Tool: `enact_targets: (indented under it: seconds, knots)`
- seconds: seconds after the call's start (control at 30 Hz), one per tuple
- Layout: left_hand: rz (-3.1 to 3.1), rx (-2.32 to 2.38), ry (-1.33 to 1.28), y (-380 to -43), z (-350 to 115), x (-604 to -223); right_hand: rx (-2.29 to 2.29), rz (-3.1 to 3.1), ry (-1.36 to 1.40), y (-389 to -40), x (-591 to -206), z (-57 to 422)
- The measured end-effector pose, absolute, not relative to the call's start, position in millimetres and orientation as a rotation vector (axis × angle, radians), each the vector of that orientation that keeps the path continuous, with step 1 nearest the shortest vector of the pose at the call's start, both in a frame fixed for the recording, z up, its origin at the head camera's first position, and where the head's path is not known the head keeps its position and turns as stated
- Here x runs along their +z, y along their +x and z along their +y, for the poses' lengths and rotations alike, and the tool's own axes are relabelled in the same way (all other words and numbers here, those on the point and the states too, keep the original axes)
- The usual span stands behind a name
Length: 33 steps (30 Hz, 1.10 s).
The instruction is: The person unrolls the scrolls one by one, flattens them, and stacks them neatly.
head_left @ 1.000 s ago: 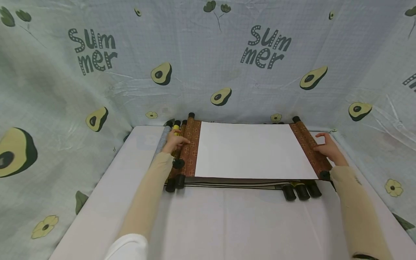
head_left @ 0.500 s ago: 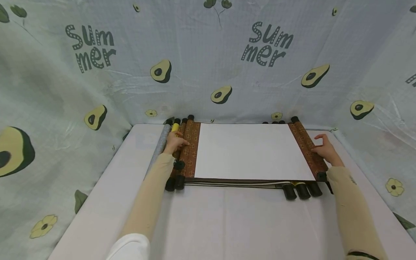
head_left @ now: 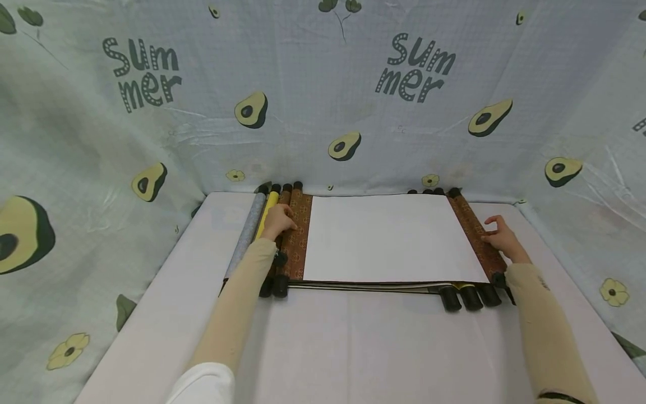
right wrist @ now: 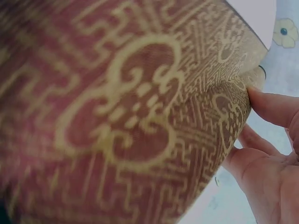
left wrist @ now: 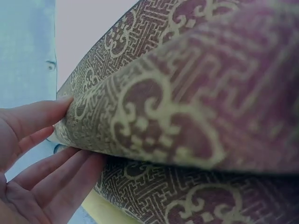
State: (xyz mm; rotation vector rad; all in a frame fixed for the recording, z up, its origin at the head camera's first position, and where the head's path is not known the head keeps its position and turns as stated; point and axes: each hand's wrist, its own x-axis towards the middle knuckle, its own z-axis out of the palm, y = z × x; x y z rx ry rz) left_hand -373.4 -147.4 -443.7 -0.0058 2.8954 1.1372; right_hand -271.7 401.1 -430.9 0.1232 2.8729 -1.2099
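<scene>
A hanging scroll (head_left: 378, 238) lies unrolled on top of other scrolls, its blank white sheet between two brown patterned ends with black knobs. In the head view, my left hand (head_left: 279, 221) is at its left roller; the left wrist view shows the thumb above and fingers below the brown brocade (left wrist: 154, 112), pinching the roll. Toward the right, my right hand (head_left: 503, 240) pinches the right roller (head_left: 474, 235), thumb on one side and fingers behind, as the right wrist view shows. The brocade (right wrist: 135, 107) fills most of that view.
Under the open scroll is a stack of others, with black knobs (head_left: 470, 298) sticking out at the front right. A grey roll (head_left: 245, 235) and a yellow roll (head_left: 267, 210) lie at the left. Behind the white table (head_left: 323, 348) stands an avocado-print cloth (head_left: 323, 101).
The open scroll has shifted slightly toward me, its right end also a little leftward, with both hands keeping their hold. Knobs behind its far right edge have come more into view.
</scene>
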Motion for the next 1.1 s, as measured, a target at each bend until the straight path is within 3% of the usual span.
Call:
enact_targets:
  seconds: [0.13, 0.53, 0.83, 1.1]
  knots:
    - [3.014, 0.763, 0.115, -340.1, -135.7, -415.0, -1.088, 2.918, 0.085, -270.5, -429.6, 396.7]
    - [3.173, -0.163, 0.590, -322.7, -126.5, -426.8, -0.512, 3.044, -0.143, -258.4, -427.9, 398.1]
    - [2.999, -0.219, 0.835, -275.5, -141.7, -430.3, -0.272, 2.904, -0.291, -224.7, -426.8, 394.4]
    - [2.941, -0.153, 0.958, -222.0, -160.7, -442.9, -0.247, 2.852, -0.352, -172.4, -428.2, 399.7]
